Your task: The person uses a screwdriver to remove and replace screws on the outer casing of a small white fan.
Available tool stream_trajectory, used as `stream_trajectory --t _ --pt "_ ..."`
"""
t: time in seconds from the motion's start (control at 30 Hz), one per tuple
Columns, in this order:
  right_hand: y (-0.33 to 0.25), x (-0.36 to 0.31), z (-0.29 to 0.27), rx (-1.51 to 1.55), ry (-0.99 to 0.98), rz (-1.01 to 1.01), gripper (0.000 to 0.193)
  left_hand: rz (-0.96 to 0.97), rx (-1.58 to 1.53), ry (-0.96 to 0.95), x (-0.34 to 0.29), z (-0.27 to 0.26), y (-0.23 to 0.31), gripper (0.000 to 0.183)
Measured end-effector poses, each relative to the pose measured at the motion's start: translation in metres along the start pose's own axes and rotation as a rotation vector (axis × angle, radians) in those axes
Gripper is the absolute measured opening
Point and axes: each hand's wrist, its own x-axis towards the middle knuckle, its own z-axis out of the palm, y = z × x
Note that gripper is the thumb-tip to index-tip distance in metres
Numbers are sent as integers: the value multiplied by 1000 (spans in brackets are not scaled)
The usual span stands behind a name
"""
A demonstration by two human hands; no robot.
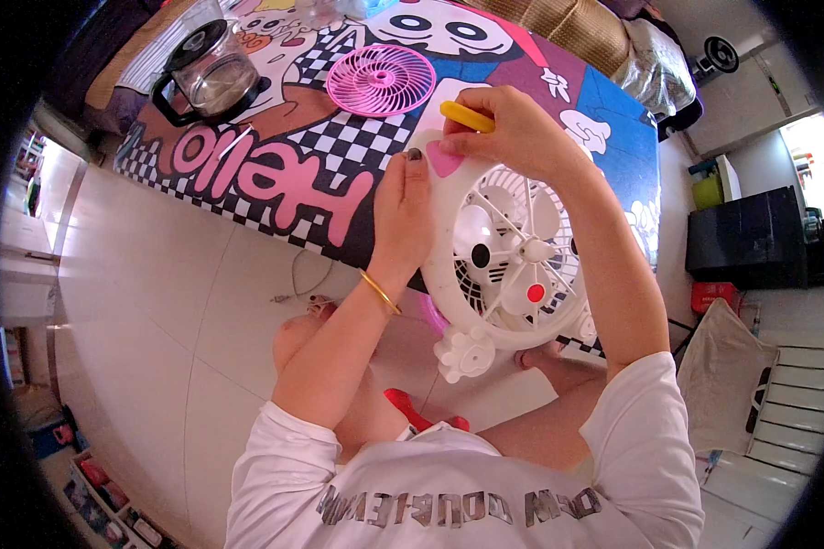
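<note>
A white desk fan [445,242] with a round frame and a pink ear-shaped patch [444,158] stands tilted at the table's near edge. Blades and spokes show inside its ring, with a red dot and a black dot among them. My left hand [403,212] is closed on the left side of the frame, thumb on top. Above the pink patch, my right hand [513,128] grips a yellow-handled tool [467,116]. The tool's working end is hidden, so I cannot tell its exact kind. A pink round fan grille [381,80] lies flat on the table beyond my hands.
A glass jug [212,78] with a black lid and handle stands at the table's far left. The table [279,137] wears a cartoon-patterned cover. Below its edge, a cable [293,291] lies on the floor. A black cabinet [746,240] stands to the right.
</note>
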Motion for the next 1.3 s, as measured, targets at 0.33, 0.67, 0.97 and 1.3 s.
stream_trajectory --t 0.33,0.67,0.97,1.3 --pt "-2 -20 -15 573 399 92 33 -79 -51 -9 0 3 4 25" --pt "-14 -31 -11 420 532 -56 38 -108 -73 -5 -1 0 4 21" --pt "5 -40 -34 370 448 117 33 -201 -175 -19 0 -1 12 22" --pt "24 -43 -52 -319 -177 44 56 -241 -327 -51 0 3 22 19"
